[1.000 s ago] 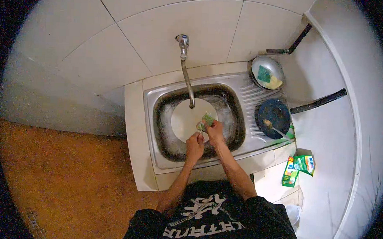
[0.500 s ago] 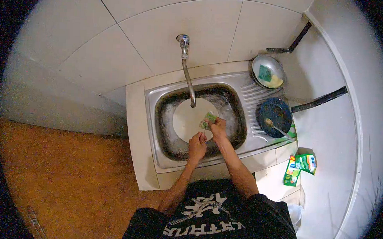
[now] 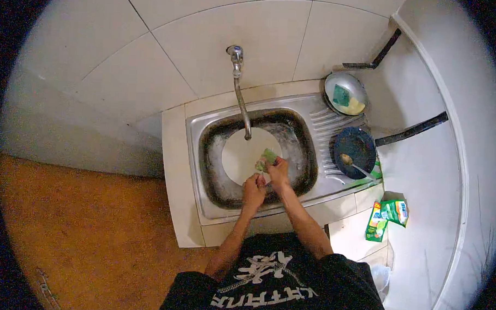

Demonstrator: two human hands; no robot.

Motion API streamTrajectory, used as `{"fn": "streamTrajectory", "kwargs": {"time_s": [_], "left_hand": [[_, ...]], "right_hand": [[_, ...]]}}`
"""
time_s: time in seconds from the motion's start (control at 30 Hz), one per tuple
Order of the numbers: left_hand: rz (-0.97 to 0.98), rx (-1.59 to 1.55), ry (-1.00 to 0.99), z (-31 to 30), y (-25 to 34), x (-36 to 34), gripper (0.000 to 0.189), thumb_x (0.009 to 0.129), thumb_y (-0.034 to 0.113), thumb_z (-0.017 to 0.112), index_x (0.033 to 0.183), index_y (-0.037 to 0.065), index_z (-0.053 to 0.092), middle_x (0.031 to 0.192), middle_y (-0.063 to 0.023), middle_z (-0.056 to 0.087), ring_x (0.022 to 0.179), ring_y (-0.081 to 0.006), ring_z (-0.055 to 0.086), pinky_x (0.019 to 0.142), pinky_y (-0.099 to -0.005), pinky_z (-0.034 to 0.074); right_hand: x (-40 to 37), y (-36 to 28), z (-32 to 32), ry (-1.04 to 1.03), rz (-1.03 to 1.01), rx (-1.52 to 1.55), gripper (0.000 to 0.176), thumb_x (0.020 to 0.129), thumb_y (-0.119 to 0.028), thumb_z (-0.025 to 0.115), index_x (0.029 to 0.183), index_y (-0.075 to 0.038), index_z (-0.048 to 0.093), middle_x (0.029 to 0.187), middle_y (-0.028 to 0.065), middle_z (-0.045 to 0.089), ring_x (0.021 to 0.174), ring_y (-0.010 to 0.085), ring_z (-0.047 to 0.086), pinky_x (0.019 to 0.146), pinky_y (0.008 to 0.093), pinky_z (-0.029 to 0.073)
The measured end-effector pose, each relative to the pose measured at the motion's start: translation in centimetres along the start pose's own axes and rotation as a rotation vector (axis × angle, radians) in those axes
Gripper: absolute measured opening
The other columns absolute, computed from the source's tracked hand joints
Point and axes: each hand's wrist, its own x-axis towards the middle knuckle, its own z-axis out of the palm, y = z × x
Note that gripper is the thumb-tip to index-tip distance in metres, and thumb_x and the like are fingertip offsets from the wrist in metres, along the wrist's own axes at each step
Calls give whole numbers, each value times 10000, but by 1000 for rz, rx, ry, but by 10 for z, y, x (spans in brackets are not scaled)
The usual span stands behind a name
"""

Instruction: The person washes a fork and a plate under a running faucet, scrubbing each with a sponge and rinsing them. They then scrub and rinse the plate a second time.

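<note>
Over the sink (image 3: 202, 205), my right hand (image 3: 279, 173) is closed on a crumpled, pale green scrubbing sponge (image 3: 268, 156). Just to its lower left, my left hand (image 3: 253, 191) has its fingers pinched together near the sponge. Whatever is between those left fingers is too small to make out. Below both hands lies a round white plate (image 3: 240, 153) in the basin, its near right part covered by the hands.
A faucet (image 3: 242, 103) reaches over the plate. On the drainboard at right stand a metal bowl (image 3: 345, 82) with a dark green pad (image 3: 341, 96) and a dark pan (image 3: 349, 139) holding a spoon (image 3: 354, 163). Green packets (image 3: 376, 225) lie further right.
The sponge has turned and bunched slightly between my hands, which stay close together over the plate. The whole view has shifted a little.
</note>
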Motion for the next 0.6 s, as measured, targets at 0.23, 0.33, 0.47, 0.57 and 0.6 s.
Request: {"fn": "streamTrajectory", "kwargs": {"time_s": [0.23,0.33,0.47,0.57,0.6], "left_hand": [[9,16,-19,-9,10,2,172,821,90,420,704,-13,492,631,-164,546,608,-334,538,561,-396,404],[52,-29,-15,2,-2,0,165,818,84,420,707,-14,494,642,-166,547,617,-337,539,568,-400,405],[17,44,-66,-4,7,4,159,814,79,419,710,-14,494,645,-172,541,610,-342,530,574,-404,401],[-26,59,-71,-1,-3,4,164,815,90,422,706,-12,490,636,-178,530,601,-355,516,572,-412,394],[-31,60,-70,-1,-2,2,164,815,90,422,706,-12,490,636,-178,530,601,-355,516,572,-412,394]], "right_hand": [[-27,-58,-10,-117,52,238,145,756,-42,583,886,24,582,764,58,611,639,121,571,574,248,465],[-13,-57,-16,-142,89,292,140,762,-48,576,884,20,574,756,57,608,635,133,574,573,251,468],[-44,-105,-14,-29,64,-65,118,771,-55,571,861,21,580,751,54,607,642,137,581,574,259,477],[-32,-40,-8,-22,42,-46,111,767,-60,580,842,21,588,748,51,608,637,126,573,570,259,476],[-23,-11,-7,-28,28,117,106,761,-63,588,825,21,593,738,48,608,631,116,564,563,257,472]]}}
